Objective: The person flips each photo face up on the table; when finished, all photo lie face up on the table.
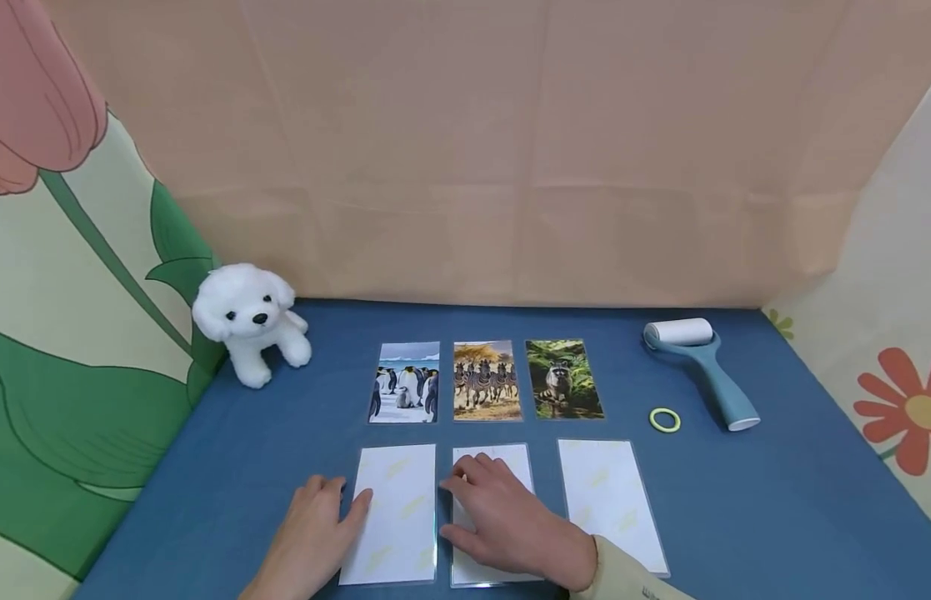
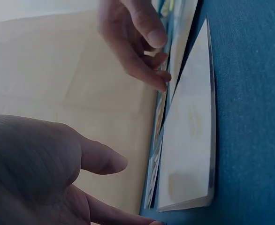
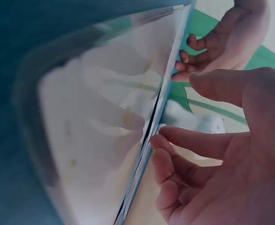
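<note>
Three laminated white cards with faint yellow marks lie in a front row in the head view: a left card (image 1: pixel 396 517), a middle card (image 1: pixel 503 467) and a right card (image 1: pixel 611 500). My left hand (image 1: pixel 315 529) is at the left card's left side, thumb over its edge; in the left wrist view its thumb and fingers are spread apart. Over the middle card hangs my right hand (image 1: pixel 503 517), fingers loosely bent, nothing between thumb and fingertips. Behind lie a penguin picture (image 1: pixel 405 383), a zebra picture (image 1: pixel 486 382) and a raccoon picture (image 1: pixel 564 379).
A white plush dog (image 1: pixel 247 321) sits at the back left of the blue table (image 1: pixel 232 467). To the right lie a yellow-green ring (image 1: pixel 664 420) and a lint roller (image 1: pixel 708 367) with a blue handle. A beige sheet (image 1: pixel 510 167) hangs behind the table.
</note>
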A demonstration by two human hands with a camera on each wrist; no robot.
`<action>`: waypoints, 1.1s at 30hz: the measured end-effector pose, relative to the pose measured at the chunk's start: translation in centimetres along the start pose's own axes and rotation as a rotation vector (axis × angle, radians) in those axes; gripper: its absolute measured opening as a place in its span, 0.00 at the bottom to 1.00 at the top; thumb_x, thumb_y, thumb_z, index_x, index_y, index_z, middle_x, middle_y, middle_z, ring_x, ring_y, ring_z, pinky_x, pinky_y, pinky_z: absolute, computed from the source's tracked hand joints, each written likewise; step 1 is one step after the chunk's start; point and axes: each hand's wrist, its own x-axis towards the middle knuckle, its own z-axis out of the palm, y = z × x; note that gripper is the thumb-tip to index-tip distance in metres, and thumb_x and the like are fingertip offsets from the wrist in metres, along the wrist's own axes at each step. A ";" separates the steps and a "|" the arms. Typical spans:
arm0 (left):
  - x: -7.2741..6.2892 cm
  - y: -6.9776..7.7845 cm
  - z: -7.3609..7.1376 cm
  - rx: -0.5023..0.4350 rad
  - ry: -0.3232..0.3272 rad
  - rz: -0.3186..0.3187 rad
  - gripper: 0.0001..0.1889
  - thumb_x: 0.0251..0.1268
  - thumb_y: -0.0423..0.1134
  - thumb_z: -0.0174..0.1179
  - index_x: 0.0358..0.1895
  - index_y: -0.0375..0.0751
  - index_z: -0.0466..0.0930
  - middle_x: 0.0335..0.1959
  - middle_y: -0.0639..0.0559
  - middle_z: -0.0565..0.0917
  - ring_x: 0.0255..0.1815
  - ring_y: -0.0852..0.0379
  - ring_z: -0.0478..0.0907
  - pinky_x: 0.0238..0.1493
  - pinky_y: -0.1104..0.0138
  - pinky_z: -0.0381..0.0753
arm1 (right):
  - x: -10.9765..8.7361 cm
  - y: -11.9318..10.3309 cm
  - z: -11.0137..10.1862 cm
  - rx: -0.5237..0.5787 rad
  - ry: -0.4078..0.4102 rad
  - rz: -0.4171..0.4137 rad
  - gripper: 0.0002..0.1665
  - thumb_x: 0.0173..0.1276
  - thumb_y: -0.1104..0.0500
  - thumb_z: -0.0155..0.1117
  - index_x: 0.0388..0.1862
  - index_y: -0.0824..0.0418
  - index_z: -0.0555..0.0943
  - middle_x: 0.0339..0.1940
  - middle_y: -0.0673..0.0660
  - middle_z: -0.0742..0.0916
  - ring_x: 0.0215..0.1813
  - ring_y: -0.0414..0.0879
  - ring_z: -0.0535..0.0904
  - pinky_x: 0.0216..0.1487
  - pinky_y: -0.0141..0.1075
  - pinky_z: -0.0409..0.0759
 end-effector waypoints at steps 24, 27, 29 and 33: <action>-0.7 0.0 0.8 -0.102 0.031 0.065 0.29 0.77 0.47 0.54 0.58 0.16 0.76 0.47 0.35 0.72 0.50 0.38 0.70 0.53 0.42 0.72 | 0.4 -0.6 0.1 -0.059 -0.114 -0.021 0.30 0.71 0.41 0.67 0.64 0.56 0.82 0.52 0.49 0.78 0.48 0.39 0.68 0.47 0.34 0.69; -0.9 -0.1 0.7 -0.153 0.050 0.085 0.28 0.76 0.46 0.54 0.57 0.16 0.76 0.46 0.34 0.72 0.50 0.38 0.71 0.54 0.42 0.72 | 0.4 -0.6 0.0 -0.056 -0.119 -0.022 0.30 0.71 0.41 0.66 0.65 0.56 0.82 0.53 0.48 0.77 0.48 0.39 0.68 0.47 0.34 0.68; -1.1 -0.2 0.6 -0.186 0.084 0.107 0.26 0.76 0.44 0.55 0.56 0.17 0.77 0.45 0.36 0.74 0.49 0.40 0.73 0.53 0.43 0.73 | 0.4 -0.5 0.0 -0.048 -0.121 -0.021 0.29 0.72 0.41 0.66 0.65 0.56 0.82 0.53 0.49 0.77 0.48 0.39 0.67 0.46 0.34 0.67; -1.6 -0.1 0.0 -0.251 0.137 0.133 0.23 0.76 0.43 0.55 0.56 0.22 0.78 0.41 0.43 0.76 0.42 0.48 0.75 0.47 0.50 0.76 | 0.4 -0.5 0.0 -0.017 -0.120 -0.005 0.28 0.72 0.42 0.66 0.64 0.56 0.82 0.53 0.48 0.77 0.48 0.39 0.68 0.48 0.35 0.68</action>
